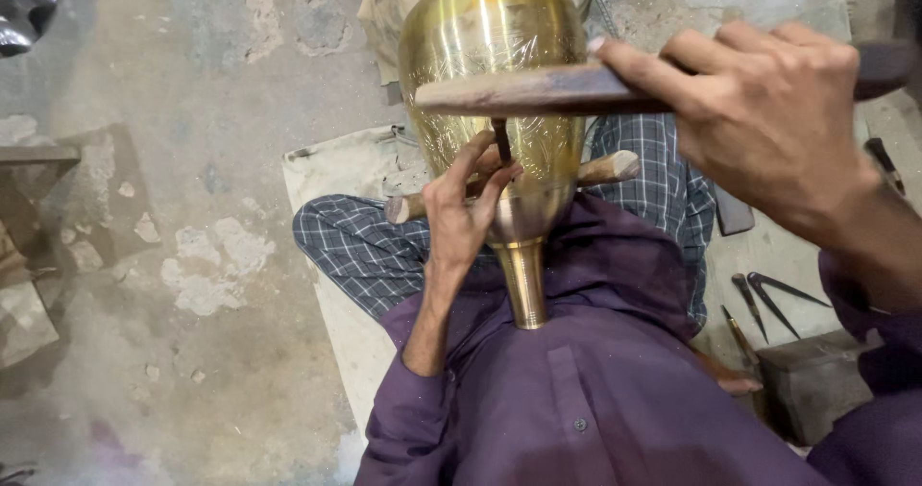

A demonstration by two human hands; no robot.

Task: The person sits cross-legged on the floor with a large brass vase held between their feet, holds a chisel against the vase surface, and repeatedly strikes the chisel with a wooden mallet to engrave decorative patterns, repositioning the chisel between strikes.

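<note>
On the lap, over the floor: the brass vase (492, 63) lies with its narrow neck toward the person's purple shirt (595, 390) and its body resting across a wooden rod (605, 169) over the checked-cloth knees.
Left hand (459, 212): fingers clamped together around a small dark punch (502, 140), tip set against the engraved brass wall.
Right hand (768, 111): fingers wrapped shut on the wooden mallet (538, 90), held level just above the punch head.
Punch control: keep the punch square to the curved wall; a tilted tip would likely skid and scar the pattern.
Strike: judged best short and light, landing flat on the punch head.
Support: press the vase firmly onto the rod so it cannot roll.
Nearby: spare pointed tools (768, 299) lie on the concrete floor (192, 207), well apart.
</note>
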